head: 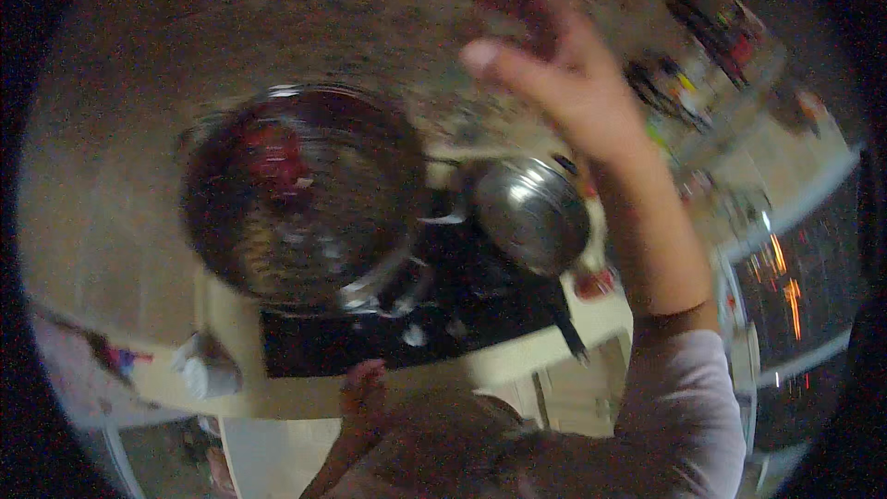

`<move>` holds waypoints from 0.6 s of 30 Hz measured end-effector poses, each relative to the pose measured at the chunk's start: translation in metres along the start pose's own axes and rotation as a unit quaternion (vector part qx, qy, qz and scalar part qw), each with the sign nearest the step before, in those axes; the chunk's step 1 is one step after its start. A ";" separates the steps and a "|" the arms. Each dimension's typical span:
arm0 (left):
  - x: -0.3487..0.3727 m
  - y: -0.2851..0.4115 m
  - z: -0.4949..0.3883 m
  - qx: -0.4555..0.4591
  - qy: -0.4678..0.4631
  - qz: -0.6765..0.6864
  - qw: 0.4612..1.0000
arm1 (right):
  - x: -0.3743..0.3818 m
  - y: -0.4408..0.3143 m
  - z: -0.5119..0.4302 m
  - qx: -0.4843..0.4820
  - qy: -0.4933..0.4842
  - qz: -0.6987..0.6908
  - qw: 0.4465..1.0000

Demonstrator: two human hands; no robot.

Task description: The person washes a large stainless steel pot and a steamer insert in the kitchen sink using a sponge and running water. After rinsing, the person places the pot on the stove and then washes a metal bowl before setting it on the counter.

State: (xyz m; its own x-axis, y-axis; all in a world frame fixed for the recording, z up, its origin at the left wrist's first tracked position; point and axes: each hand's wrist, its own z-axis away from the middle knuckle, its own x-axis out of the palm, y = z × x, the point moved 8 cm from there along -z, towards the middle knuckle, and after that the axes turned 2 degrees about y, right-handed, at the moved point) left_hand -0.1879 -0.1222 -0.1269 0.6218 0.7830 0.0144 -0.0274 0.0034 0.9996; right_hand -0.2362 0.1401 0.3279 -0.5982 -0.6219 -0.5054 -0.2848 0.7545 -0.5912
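Note:
My right hand (565, 69) is raised beyond a small steel pan, blurred, its thumb apart from the darker fingers. Nothing shows between them. At the front edge of a black cooktop (312, 346), my left hand (364, 384) is low and small in view, and its fingers are too blurred to read. A large round dark pot (360, 201) with a shiny rim sits on the cooktop's left side, with reddish and pale patches on its glossy surface. Right of it stands the small steel pan (530, 215); a black handle (569, 329) points toward me below it.
A white cup-like object (211, 374) stands on the pale counter (232, 312) at left. A small red item (594, 283) lies right of the cooktop. Blurred utensils (669, 90) crowd the back right, with glassy items (745, 211) near the counter's right edge.

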 end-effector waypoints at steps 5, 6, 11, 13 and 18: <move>0.014 -0.021 0.010 -0.207 -0.014 0.126 0.970 | -0.193 0.028 0.149 0.055 0.238 0.196 0.950; 0.022 -0.010 0.012 -0.198 -0.023 0.088 0.976 | -0.221 0.058 0.192 0.142 0.243 0.253 0.926; 0.067 0.014 0.010 -0.124 -0.104 0.003 0.987 | -0.245 0.226 0.411 0.380 0.056 0.431 0.816; 0.082 0.015 0.019 -0.140 -0.109 0.039 0.983 | -0.217 0.269 0.450 0.371 0.021 0.439 0.818; 0.116 0.057 0.029 -0.047 -0.137 -0.167 0.975 | -0.178 0.317 0.472 0.428 0.044 0.344 0.835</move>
State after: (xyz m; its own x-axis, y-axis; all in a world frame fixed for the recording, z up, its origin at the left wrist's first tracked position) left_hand -0.0945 -0.0496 -0.0678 0.7936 0.5327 -0.2940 0.1502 0.2968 0.9430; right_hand 0.1332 0.3909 -0.0661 -0.4629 -0.0569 -0.8846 0.7658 0.4768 -0.4315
